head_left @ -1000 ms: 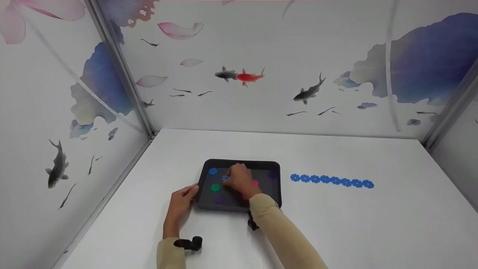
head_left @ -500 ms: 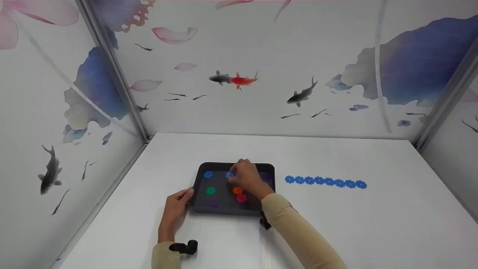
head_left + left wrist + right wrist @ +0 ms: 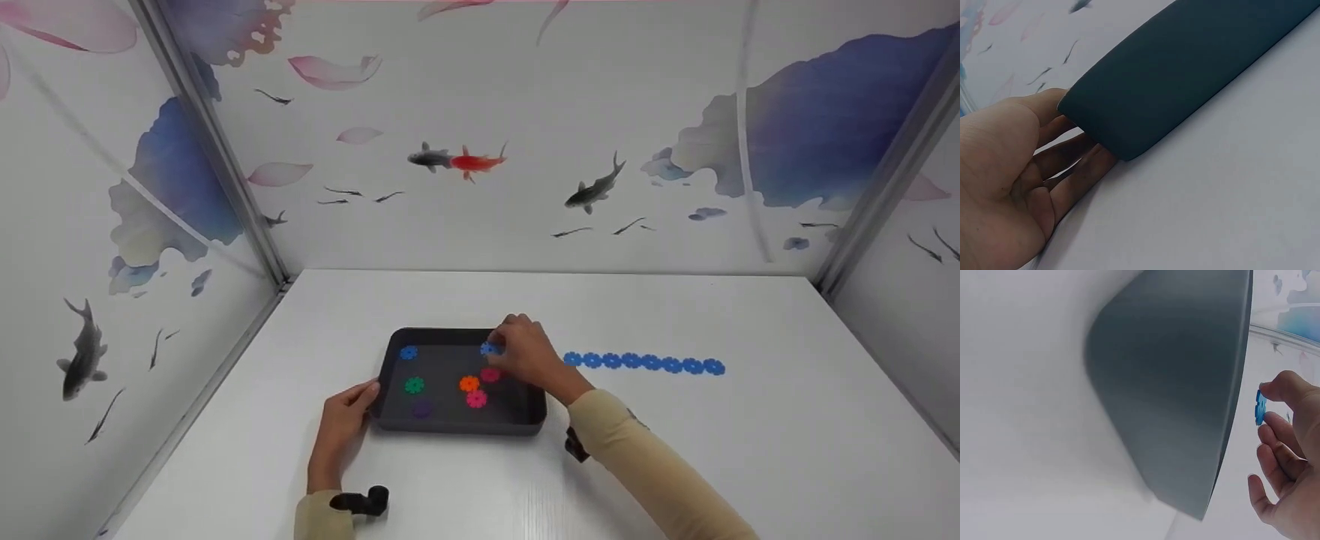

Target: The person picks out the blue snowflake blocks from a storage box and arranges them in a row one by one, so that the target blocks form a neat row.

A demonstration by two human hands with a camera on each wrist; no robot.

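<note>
In the head view my right hand (image 3: 531,351) is over the right rear of the dark tray, pinching a blue snowflake disc (image 3: 487,349). The right wrist view shows this blue disc (image 3: 1261,408) between thumb and index finger, raised above the rim. My left hand (image 3: 343,421) holds the left side of the tray (image 3: 457,428), thumb at the rim; the left wrist view shows its fingers (image 3: 1081,180) against the outer wall. Inside the tray lie a blue disc (image 3: 409,352), a green one (image 3: 414,385), a purple one (image 3: 421,408), an orange one (image 3: 469,384) and two pink-red ones (image 3: 476,399).
To the right of the tray, several blue discs form a joined row (image 3: 641,362) on the white table (image 3: 675,450). Printed white panels (image 3: 525,225) stand along the back and sides. Each wrist carries a small black camera (image 3: 367,501).
My right hand has moved rightward and up with the blue disc, uncovering the orange and pink-red discs. The left hand stays at the tray's side. The head view has shifted slightly.
</note>
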